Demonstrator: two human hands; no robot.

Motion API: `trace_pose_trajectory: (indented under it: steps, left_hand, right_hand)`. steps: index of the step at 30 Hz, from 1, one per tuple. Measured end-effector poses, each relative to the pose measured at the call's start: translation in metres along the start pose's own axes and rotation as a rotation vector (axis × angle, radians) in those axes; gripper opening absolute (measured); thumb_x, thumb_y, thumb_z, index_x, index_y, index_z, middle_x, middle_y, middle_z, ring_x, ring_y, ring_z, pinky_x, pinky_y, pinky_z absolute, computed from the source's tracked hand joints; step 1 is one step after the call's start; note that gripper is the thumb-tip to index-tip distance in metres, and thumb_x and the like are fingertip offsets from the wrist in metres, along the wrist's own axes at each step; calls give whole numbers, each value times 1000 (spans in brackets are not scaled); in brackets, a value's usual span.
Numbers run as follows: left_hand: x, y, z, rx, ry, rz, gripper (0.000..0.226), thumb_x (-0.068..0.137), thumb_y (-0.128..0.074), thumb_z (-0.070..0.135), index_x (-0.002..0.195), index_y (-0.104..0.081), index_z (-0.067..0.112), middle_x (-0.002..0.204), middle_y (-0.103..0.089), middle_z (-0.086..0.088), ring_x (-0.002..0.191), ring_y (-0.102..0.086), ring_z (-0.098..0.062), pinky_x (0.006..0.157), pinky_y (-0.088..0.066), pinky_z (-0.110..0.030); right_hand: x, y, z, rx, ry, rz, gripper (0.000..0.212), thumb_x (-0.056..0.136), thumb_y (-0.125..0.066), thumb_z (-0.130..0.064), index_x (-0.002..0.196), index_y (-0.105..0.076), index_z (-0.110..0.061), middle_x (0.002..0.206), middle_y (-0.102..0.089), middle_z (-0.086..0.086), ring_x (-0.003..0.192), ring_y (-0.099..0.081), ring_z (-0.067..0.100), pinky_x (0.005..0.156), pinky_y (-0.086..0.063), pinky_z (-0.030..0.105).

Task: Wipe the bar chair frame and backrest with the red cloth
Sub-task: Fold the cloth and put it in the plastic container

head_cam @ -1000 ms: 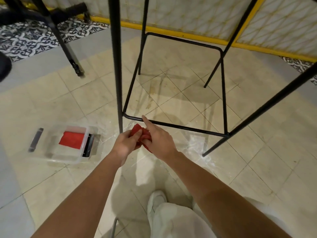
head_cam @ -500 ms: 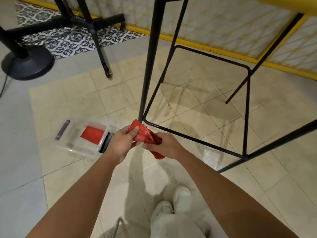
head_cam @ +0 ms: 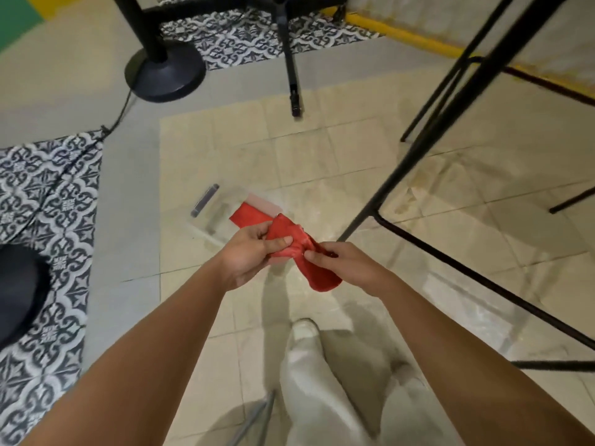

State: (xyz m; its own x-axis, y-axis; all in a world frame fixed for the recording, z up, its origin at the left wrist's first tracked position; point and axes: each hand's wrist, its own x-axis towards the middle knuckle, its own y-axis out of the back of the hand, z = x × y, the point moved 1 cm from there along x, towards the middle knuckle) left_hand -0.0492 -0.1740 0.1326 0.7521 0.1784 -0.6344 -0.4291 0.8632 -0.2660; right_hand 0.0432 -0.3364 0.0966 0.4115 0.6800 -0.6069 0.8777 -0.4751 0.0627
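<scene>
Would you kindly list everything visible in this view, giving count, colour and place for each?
red cloth: one, red, held in mid-air between both hands
spare cloth: one, red, inside the clear box
clear box: one, transparent, on the cream tiles beyond the hands
bar chair frame: one, black, right side
round stand base: one, black, upper left
cable: one, black, trailing left from that base
slanted leg: one, black, top centre
patterned tiles: black and white, left and top
yellow strip: one, yellow, upper right
shoe: one, white, bottom centre
left hand: one, pinching the cloth's upper end
right hand: one, pinching its middle
</scene>
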Motion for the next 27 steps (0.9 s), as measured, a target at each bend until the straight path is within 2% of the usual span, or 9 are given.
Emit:
trace_pose_trajectory:
  steps: [4, 7, 9, 12, 15, 19, 21, 24, 27]
  left_hand:
    - [22, 43, -3, 4, 53, 21, 27, 85, -53, -12, 108, -62, -1, 94, -72, -14, 82, -71, -19, 79, -58, -25]
    - [39, 67, -5, 7, 36, 53, 32, 84, -49, -17, 106, -63, 1, 92, -72, -12, 82, -70, -18, 80, -57, -25]
    - [52, 82, -8, -30, 29, 77, 35, 85, -50, -15, 113, -62, 2, 96, -70, -11, 86, -68, -19, 79, -57, -24]
    - [72, 107, -15, -68, 15, 100, 42, 85, -52, -13, 123, -57, 5, 106, -67, -13, 89, -68, -18, 80, -57, -24]
    - [86, 128, -20, -68, 32, 109, 53, 82, -53, -16, 130, -52, 7, 115, -64, -18, 93, -67, -20, 85, -55, -27]
    - [103, 146, -23, -90, 52, 256, 53, 86, -49, -16, 132, -50, 10, 110, -66, -12, 87, -68, -16, 76, -57, -23]
    - [112, 150, -23, -43, 44, 373, 49, 90, -46, -9, 134, -48, 13, 102, -64, -7, 78, -61, -14, 70, -54, -21]
    - [132, 157, -21, 24, 20, 519, 43, 93, -44, -3, 131, -45, 16, 96, -58, -6, 70, -54, -12, 61, -46, -20]
    - [149, 168, -25, 169, -42, 644, 32, 93, -47, 0, 119, -42, 18, 99, -57, -10, 74, -59, -17, 73, -55, -28]
  right_hand:
    - [45, -23, 0, -11, -21, -44, 31, 87, -61, -40, 110, -67, -20, 106, -68, -4, 97, -62, 9, 82, -47, 17]
    - [76, -35, 0, -43, 3, -31, 28, 91, -57, -35, 105, -68, -14, 101, -70, 1, 95, -65, 15, 89, -48, 28]
    - [97, -40, 1, -96, 51, -12, 24, 93, -56, -32, 96, -68, -12, 90, -68, 0, 88, -65, 17, 88, -49, 33]
    - [136, -47, 2, -165, 95, -3, 27, 95, -51, -35, 95, -64, -12, 95, -65, 9, 89, -62, 21, 85, -48, 36]
    - [164, -51, 0, -199, 106, 23, 25, 98, -42, -39, 85, -55, -22, 86, -60, -2, 85, -58, 18, 79, -45, 32]
    - [186, -59, -3, -243, 112, 38, 24, 97, -40, -46, 84, -48, -27, 78, -54, -11, 79, -55, 14, 75, -41, 30]
    - [191, -61, -5, -205, 93, 5, 23, 89, -53, -50, 98, -50, -29, 89, -57, -16, 89, -59, 12, 80, -47, 30]
    - [209, -62, -16, -184, 68, -36, 60, 78, -74, -35, 127, -41, -22, 116, -56, -9, 106, -58, 13, 89, -52, 34]
    - [229, -63, -22, -239, 91, 32, 64, 84, -68, -15, 135, -29, -21, 130, -51, 2, 112, -55, 18, 95, -47, 37]
